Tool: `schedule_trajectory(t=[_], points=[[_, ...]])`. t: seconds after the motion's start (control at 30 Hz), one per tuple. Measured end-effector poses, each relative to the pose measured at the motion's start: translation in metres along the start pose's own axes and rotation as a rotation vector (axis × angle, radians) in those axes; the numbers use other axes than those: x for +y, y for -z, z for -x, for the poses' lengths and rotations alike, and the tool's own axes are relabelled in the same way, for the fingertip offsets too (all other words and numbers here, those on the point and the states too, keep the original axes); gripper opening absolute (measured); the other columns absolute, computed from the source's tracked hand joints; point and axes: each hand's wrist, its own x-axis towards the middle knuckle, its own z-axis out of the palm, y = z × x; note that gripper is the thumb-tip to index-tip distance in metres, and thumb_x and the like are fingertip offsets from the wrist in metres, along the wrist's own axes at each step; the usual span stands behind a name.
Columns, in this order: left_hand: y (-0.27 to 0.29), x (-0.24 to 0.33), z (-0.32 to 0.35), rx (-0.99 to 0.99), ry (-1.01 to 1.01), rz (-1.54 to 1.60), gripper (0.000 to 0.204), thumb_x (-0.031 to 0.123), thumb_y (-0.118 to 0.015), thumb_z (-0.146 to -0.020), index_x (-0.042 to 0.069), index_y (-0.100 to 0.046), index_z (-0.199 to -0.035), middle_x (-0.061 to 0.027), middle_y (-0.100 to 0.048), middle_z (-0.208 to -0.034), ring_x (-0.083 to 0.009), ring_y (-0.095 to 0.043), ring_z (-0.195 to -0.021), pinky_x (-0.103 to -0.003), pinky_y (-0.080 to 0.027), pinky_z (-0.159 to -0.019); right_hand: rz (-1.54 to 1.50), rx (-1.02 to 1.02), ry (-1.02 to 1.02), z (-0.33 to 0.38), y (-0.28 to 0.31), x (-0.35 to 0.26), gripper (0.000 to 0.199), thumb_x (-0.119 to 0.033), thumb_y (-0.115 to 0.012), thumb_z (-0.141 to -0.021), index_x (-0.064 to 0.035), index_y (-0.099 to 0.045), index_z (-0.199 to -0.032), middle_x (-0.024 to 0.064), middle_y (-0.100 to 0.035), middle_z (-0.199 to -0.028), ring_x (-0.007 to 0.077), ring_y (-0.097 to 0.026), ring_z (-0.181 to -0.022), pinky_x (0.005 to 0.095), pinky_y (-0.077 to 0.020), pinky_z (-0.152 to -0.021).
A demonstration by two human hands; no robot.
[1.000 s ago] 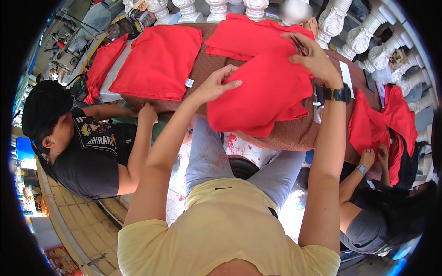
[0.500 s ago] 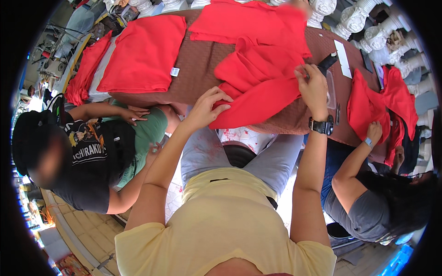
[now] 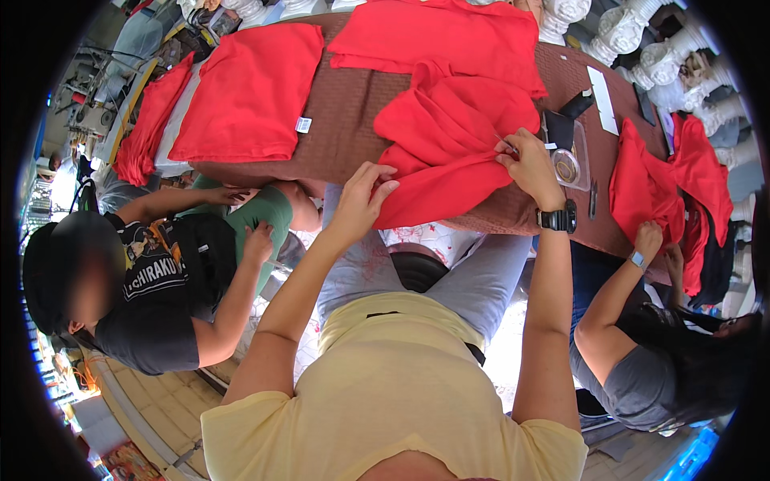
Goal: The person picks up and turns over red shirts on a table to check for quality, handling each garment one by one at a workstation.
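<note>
A piece of red fabric (image 3: 449, 180) lies bunched and folded over the table edge in front of me. At its left edge is my left hand (image 3: 361, 196), fingers curled and thumb against the cloth, gripping it. My right hand (image 3: 529, 164) is over the fabric's right side, its fingertips closed on a thin metal tool (image 3: 505, 145) whose kind I cannot make out. The tool's tip points at the cloth. Beside my right hand sits a clear plastic box (image 3: 581, 172) with a round item in it.
A brown cloth covers the table (image 3: 353, 96). Folded red fabric (image 3: 249, 92) lies left; more red fabric (image 3: 441, 40) lies at the far side. A white strip (image 3: 601, 100) is at right. One person sits left; another at right handles red cloth (image 3: 646, 184). White balusters stand behind.
My right hand has lowered and shifted slightly left, and the thin tool now shows in its fingers. My left hand has moved a little. The person at left has moved an arm onto their lap.
</note>
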Motion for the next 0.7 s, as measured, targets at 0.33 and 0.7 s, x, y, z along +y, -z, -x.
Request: schedule_trajectory(t=[0.33, 0.7], points=[[0.034, 0.02, -0.031, 0.263, -0.192, 0.09, 0.011, 0.009, -0.063, -0.096, 0.001, -0.056, -0.093, -0.0077, -0.054, -0.078, -0.0128, -0.048, -0.071, -0.028, -0.043, -0.067, -0.197, 0.114, 0.239, -0.015, 0.027, -0.024, 0.014, -0.007, -0.068, -0.081, 0.0022, -0.063, -0.09, 0.017, -0.065, -0.082, 0.0341, -0.065, -0.077, 0.0385, -0.0498, -0.071], [0.145, 0.148, -0.124, 0.579, -0.632, -0.074, 0.009, 0.005, -0.066, -0.095, 0.0, -0.059, -0.096, 0.001, -0.061, -0.084, -0.0064, -0.056, -0.078, -0.021, -0.046, -0.071, -0.064, 0.761, 0.822, -0.126, 0.197, -0.142, 0.033, -0.014, -0.067, -0.089, 0.0039, -0.062, -0.116, 0.0178, -0.066, -0.117, 0.0279, -0.061, -0.109, 0.0384, -0.0469, -0.095]])
